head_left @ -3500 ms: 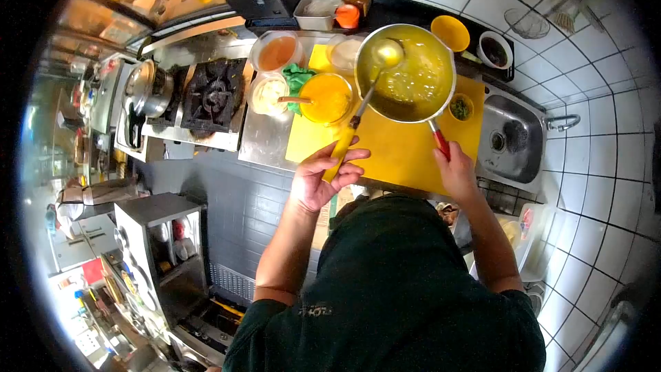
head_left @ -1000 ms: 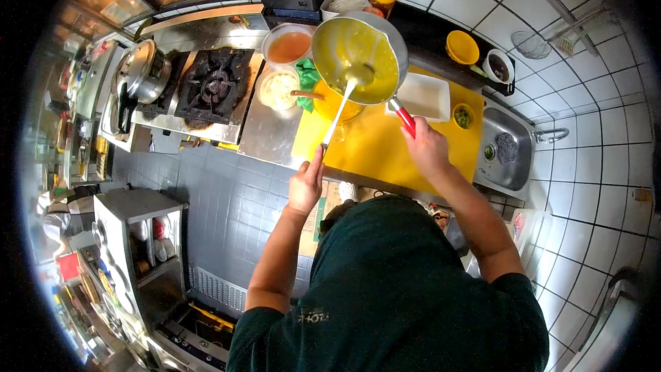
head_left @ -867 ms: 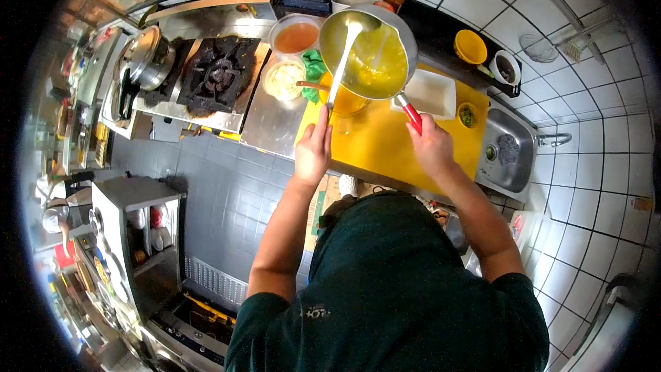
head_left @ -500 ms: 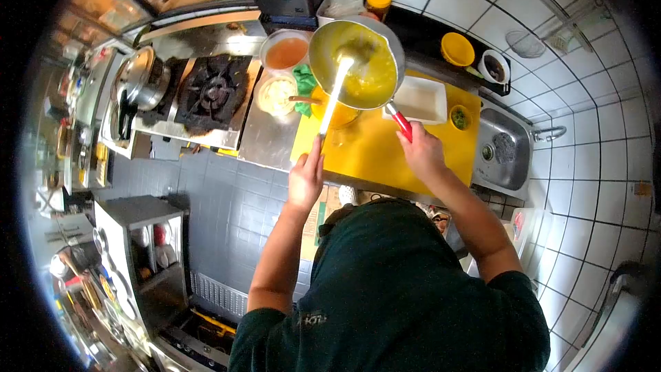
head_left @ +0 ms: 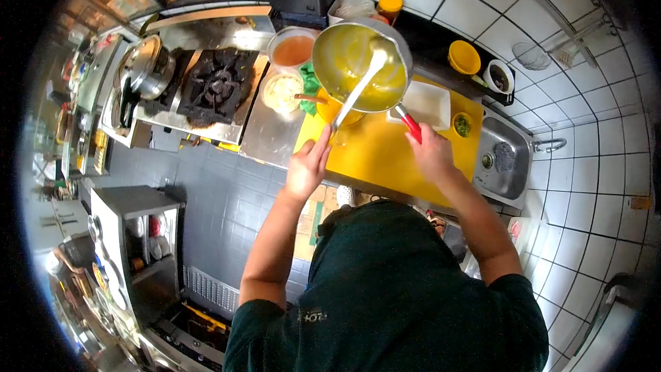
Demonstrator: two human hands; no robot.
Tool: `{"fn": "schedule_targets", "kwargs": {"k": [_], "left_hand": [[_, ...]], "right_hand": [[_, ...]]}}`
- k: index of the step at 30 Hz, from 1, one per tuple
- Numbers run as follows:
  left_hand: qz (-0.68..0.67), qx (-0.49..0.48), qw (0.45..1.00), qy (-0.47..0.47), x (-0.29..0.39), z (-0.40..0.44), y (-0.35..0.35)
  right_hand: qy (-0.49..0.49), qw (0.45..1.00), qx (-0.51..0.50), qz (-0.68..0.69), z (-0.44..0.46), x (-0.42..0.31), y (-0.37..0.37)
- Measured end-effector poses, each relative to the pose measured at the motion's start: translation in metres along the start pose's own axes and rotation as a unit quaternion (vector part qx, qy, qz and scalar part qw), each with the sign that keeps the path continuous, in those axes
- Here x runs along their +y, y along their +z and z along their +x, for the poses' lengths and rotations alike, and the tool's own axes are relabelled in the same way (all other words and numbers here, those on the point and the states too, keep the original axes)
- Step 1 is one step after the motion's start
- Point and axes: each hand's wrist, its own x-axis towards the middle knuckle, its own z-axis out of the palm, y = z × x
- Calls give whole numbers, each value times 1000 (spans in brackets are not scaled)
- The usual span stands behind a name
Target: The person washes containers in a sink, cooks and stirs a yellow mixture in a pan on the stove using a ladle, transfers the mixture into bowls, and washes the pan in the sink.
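My left hand [head_left: 309, 163] is closed on the handle of a ladle [head_left: 361, 86], whose bowl end rests inside a steel pan [head_left: 330, 72] coated with yellow-green liquid. The pan's red handle is in the grip of my right hand [head_left: 431, 151]. Tilted, the pan hangs above a yellow cutting board [head_left: 375, 155] and partly covers a bowl of orange-yellow liquid [head_left: 329, 111] with a wooden-looking handle in it. Right of the pan lies a white rectangular tray [head_left: 430, 105]. A small cup of chopped greens [head_left: 462, 124] sits beside the tray.
A burner [head_left: 219, 87] and a lidded pot [head_left: 147, 72] are at the left. Tubs of orange liquid [head_left: 292, 49] and pale food [head_left: 283, 92] stand near a green cloth [head_left: 309, 80]. At the right is a sink [head_left: 502, 158]; a yellow bowl [head_left: 464, 57] sits on the back ledge.
Since the oldest frame, the pan has moved left and tilted over the orange-yellow bowl, uncovering the white tray. Most of its liquid is gone. The ladle has shifted about inside the pan.
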Motion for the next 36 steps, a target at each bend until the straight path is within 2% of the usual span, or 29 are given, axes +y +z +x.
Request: {"fn": "schedule_targets", "kwargs": {"k": [2, 3, 6, 8, 11, 14, 18, 20, 21, 26, 31, 34, 36], "left_hand": [[16, 39, 999, -15, 3, 12, 11], [25, 15, 999, -23, -1, 3, 11], [56, -60, 996, -26, -24, -48, 11], [41, -77, 994, -66, -21, -58, 5], [-22, -24, 998, -47, -9, -31, 3], [-134, -22, 990, -27, 3, 6, -1], [-12, -88, 996, -11, -54, -32, -14], [62, -86, 994, -29, -61, -40, -29], [100, -83, 991, -42, -62, -41, -33], [188, 15, 981, 33, -39, -5, -18], [121, 29, 991, -53, -41, -29, 10], [110, -24, 989, -99, -41, -60, 8], [109, 4, 991, -78, -39, -55, 9]], "right_hand": [[11, 1000, -14, 0, 2, -1, -5], [23, 999, -32, 7, 3, -2, -8], [4, 1000, 5, -14, 3, 6, 0], [-1, 1000, 13, -12, 2, 11, -1], [-14, 1000, 15, -9, 3, 12, 4], [-29, 1000, 3, -12, 2, 9, -4], [-61, 998, 19, -29, 8, 27, -13], [-72, 997, 11, -37, 10, 33, -18], [-71, 996, 11, -48, 10, 35, -17], [-60, 997, -1, -54, 7, 26, -7], [-73, 996, 15, -46, 3, 17, -5], [-33, 998, 3, -53, 1, 14, -7], [-31, 998, 4, -52, 1, 11, -4]]}}
